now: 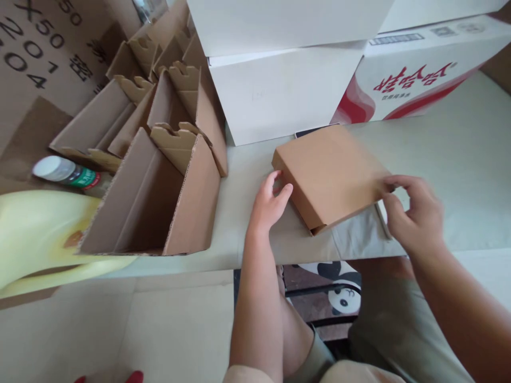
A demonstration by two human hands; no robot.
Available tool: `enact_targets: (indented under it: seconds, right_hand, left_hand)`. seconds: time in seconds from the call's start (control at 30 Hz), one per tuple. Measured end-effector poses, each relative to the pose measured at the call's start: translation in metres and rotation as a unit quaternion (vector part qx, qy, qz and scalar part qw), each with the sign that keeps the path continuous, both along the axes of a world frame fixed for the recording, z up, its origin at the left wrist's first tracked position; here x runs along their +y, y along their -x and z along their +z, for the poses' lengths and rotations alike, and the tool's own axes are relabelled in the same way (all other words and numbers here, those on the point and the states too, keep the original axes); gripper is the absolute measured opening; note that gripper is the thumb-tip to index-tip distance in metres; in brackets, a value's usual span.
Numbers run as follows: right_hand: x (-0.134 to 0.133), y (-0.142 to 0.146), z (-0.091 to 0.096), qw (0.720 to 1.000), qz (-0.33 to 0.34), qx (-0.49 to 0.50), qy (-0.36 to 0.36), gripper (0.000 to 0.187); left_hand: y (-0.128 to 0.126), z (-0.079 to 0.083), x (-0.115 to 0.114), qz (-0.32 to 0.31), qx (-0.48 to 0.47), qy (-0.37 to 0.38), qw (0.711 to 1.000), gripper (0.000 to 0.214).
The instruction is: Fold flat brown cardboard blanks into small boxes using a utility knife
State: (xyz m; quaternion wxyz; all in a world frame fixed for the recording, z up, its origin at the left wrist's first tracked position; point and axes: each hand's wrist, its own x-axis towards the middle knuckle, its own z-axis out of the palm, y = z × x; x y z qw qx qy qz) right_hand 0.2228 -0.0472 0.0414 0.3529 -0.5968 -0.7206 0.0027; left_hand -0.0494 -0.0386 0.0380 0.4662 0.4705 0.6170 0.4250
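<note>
A flat brown cardboard box (pixel 333 173), folded shut, lies on the pale table top (pixel 459 175) in front of me. My left hand (pixel 268 205) rests against its near left corner, fingers curled on the box's side wall. My right hand (pixel 415 213) pinches the box's right edge between thumb and fingers. The box's near corner sits slightly raised off the table.
Several open, part-folded brown boxes (pixel 159 175) stand in a row at the left. White cartons (pixel 279 90) and a red-printed carton (pixel 415 80) are stacked behind. A bottle (pixel 66 173) and a yellow object (pixel 35 234) lie far left.
</note>
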Motion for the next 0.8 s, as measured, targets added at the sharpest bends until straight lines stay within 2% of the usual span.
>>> enact_targets:
  seconds: [0.03,0.13,0.27,0.33,0.4,0.5,0.53,0.6,0.7,0.73,0.8]
  right_hand:
    - [0.004,-0.012,-0.011,0.999,-0.026,-0.03,0.01,0.035]
    - [0.012,-0.041,-0.041,0.994,-0.022,-0.092,0.051,0.056]
    - [0.013,-0.052,-0.058,0.998,0.036,-0.041,0.036,0.054]
    - [0.01,-0.049,-0.059,0.998,0.022,-0.045,0.048,0.05]
    - [0.006,-0.045,-0.057,0.997,-0.036,-0.065,0.033,0.047]
    - [0.001,-0.047,-0.053,0.981,-0.169,-0.091,-0.011,0.049]
    - [0.0,-0.05,-0.052,0.975,-0.202,-0.098,0.001,0.052]
    - [0.001,-0.06,-0.053,0.962,-0.235,-0.112,0.083,0.058]
    - [0.003,-0.073,-0.055,0.937,-0.224,-0.12,0.24,0.068]
    - [0.004,-0.076,-0.056,0.934,-0.216,-0.119,0.259,0.07]
    - [0.003,-0.076,-0.057,0.946,-0.19,-0.117,0.234,0.071]
  left_hand:
    - [0.0,0.0,0.0,0.001,0.001,0.005,1.0,0.045]
    - [-0.001,-0.001,0.0,0.001,0.003,0.005,1.0,0.043]
    - [-0.001,-0.007,0.002,-0.007,-0.002,-0.003,1.0,0.043]
    - [-0.001,-0.01,0.003,0.003,-0.003,-0.003,1.0,0.046]
    - [-0.002,-0.011,0.005,0.019,-0.005,0.002,1.0,0.052]
    - [-0.006,-0.011,0.008,0.055,-0.005,-0.009,0.998,0.058]
    - [-0.007,-0.011,0.01,0.067,-0.008,-0.017,0.998,0.059]
    - [-0.01,-0.01,0.012,0.084,-0.019,-0.035,0.996,0.059]
    - [-0.016,-0.008,0.017,0.101,-0.033,-0.054,0.993,0.058]
    - [-0.017,-0.007,0.019,0.106,-0.034,-0.058,0.992,0.058]
    - [-0.02,-0.006,0.022,0.112,-0.039,-0.061,0.991,0.059]
